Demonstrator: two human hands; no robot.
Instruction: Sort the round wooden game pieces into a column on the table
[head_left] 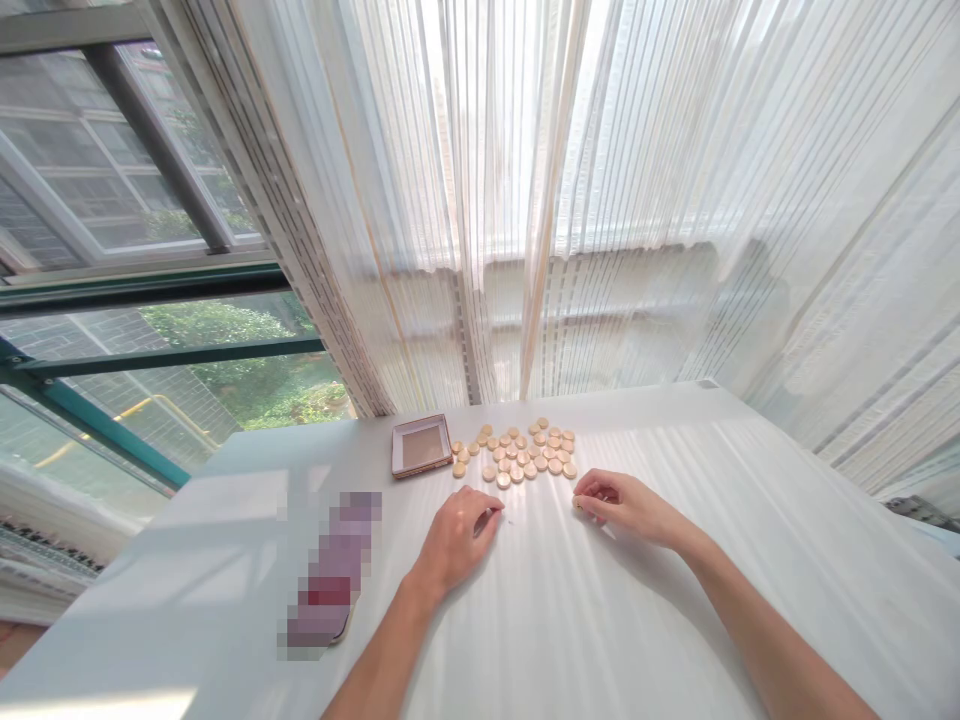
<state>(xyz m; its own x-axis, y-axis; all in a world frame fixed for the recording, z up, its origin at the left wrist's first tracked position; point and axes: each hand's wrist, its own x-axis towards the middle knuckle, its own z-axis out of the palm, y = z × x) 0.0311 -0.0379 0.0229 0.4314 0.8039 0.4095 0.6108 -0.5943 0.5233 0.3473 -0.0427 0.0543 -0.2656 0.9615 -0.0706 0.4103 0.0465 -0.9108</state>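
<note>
Several round wooden discs (pixel 525 452) lie scattered at the far middle of a white table (pixel 637 620). My right hand (pixel 619 502) rests just in front of them, fingers curled and pinched on one disc at its fingertips. My left hand (pixel 459 535) lies on the table a little to the left, fingers curled inward; nothing clear shows in them. A small square brown box (pixel 421 446) sits just left of the discs.
A flat blurred object (pixel 334 570) lies on the table to the left of my left arm. Sheer white curtains (pixel 600 200) hang behind the table's far edge. A window (pixel 135 300) with green frames is at the left.
</note>
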